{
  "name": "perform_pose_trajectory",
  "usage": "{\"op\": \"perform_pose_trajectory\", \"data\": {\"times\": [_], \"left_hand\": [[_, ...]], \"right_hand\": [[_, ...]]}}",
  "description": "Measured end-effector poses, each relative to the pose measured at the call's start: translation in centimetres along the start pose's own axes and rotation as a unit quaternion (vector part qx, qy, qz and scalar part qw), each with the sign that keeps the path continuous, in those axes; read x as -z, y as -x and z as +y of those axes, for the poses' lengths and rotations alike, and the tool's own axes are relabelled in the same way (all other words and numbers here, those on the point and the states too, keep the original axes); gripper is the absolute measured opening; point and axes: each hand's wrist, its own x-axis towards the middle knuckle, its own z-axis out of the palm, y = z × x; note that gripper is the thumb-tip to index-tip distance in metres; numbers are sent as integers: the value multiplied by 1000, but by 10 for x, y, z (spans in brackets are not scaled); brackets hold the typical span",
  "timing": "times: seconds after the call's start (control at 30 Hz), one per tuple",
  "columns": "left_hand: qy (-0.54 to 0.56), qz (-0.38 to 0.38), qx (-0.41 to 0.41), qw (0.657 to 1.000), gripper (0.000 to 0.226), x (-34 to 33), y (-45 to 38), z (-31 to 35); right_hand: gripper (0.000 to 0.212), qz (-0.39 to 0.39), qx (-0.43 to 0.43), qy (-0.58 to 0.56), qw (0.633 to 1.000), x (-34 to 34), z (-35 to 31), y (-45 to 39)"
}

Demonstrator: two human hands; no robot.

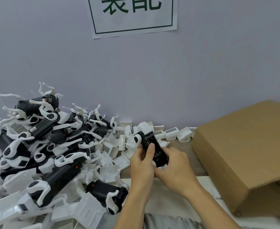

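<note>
Both of my hands hold one black plastic body (pixel 154 147) with white jointed parts at its far end, above the middle of the table. My left hand (pixel 142 162) grips it from the left, thumb lying on its top face. My right hand (pixel 174 164) wraps round its near end from the right and hides a white piece there. To the left rises a big pile of the same black-and-white assemblies (pixel 41 138). Loose white plastic covers (pixel 112 154) lie scattered between the pile and my hands.
A brown cardboard box (pixel 245 146) with a raised flap fills the right side of the table. More white covers with barcode labels (pixel 170 133) line the wall behind my hands. A paper sign (pixel 132 15) hangs on the grey wall.
</note>
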Motion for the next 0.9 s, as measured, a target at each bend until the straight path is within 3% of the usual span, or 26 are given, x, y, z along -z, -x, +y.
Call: {"op": "perform_pose_trajectory", "data": {"times": [0.23,0.37,0.43,0.57,0.73,0.9], "left_hand": [[-40,14,-27,999,15,1,-2,-6],[-60,18,-53,997,22,0,-2,-8],[-75,13,-60,995,24,-1,-2,-8],[-139,-7,-96,986,26,-1,-1,-11],[-280,-55,-160,945,36,-1,1,-16],[-355,-93,-201,909,35,-1,2,-17]], "right_hand": [[41,-54,-37,11,998,0,1,-1],[34,-108,-24,0,994,5,4,0],[33,-88,-24,-42,995,7,5,-1],[56,6,-60,-134,989,11,5,-2],[45,-13,-37,-273,961,13,4,-1],[45,96,-121,-296,943,9,9,-8]]}}
